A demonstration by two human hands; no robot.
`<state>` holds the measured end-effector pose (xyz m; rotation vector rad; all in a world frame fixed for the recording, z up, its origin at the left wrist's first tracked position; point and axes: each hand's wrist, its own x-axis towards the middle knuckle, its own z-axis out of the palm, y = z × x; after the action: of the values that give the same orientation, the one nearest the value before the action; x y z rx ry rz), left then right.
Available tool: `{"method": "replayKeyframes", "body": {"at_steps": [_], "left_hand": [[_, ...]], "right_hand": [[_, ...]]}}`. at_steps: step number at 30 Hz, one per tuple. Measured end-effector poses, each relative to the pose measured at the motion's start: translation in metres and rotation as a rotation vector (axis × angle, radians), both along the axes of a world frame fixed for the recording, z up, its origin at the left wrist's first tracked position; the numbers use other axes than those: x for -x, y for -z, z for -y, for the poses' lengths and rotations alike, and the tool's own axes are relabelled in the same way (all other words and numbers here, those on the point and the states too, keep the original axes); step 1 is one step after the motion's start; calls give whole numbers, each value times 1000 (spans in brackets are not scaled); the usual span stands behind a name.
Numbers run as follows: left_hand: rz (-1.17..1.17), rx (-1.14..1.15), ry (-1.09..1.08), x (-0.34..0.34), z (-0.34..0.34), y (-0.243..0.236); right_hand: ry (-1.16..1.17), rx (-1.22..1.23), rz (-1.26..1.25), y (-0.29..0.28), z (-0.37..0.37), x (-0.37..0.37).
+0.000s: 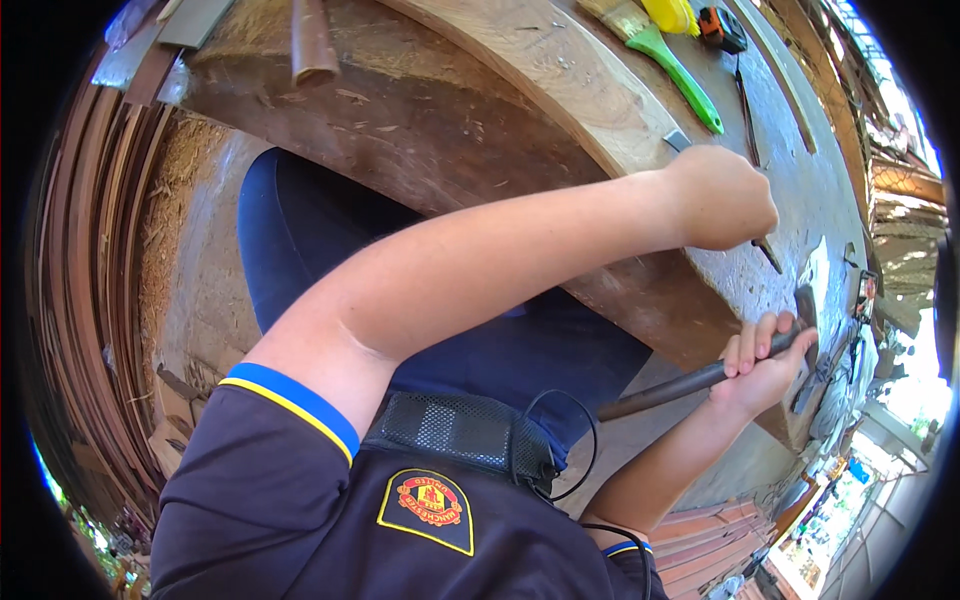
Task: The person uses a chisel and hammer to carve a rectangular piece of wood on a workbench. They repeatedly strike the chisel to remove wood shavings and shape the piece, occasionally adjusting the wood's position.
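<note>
I see left fingers (752, 222) clenched round what looks like a chisel (678, 140), right fingers (748, 346) gripping a hammer (690, 383), so one misjudged swing could strike the left ones!

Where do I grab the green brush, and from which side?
Probably hold the brush mid-handle, coming from the near side and above: the long, slim handle points nearer, the bristles farther off. Mind the left hand close to the handle's tip.
</note>
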<state>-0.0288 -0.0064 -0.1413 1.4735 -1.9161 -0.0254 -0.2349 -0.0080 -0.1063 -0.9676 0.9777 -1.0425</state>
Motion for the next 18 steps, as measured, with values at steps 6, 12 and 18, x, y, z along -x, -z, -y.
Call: {"method": "replayKeyframes", "body": {"at_steps": [6,12,18], "left_hand": [[-36,23,45,-1,-1,-2],[40,52,-29,5,5,1],[68,70,-6,11,19,5]], "right_hand": [[-243,-106,-146,1,-23,-33],[-101,-30,29,0,-5,-3],[-42,33,42,-8,-11,-4]]}}
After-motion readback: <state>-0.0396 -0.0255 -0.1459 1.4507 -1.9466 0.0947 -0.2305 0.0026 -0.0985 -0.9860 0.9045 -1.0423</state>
